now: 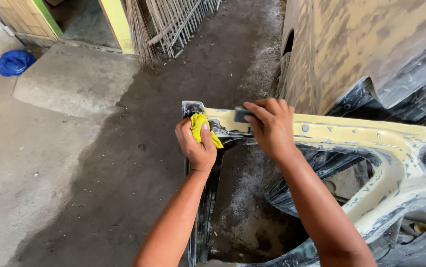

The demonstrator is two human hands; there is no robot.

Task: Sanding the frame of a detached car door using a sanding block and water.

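The left hand point(196, 146) is closed around a crumpled yellow cloth point(202, 128), pressing it against the top edge of a car door panel point(371, 143) near its corner. The right hand point(271, 126) grips a small dark sanding block point(242, 114), fingers curled over it, flat on the same pale yellow, patchily sanded edge. The panel is metal, with black showing through worn primer and large cut-out openings below. Behind it stands a car body point(351, 44), mottled tan and rough. The concrete floor point(74, 163) is dusty grey, darker near the panel, with open room to the left. A blue bag point(14, 62) lies far left by a wall.
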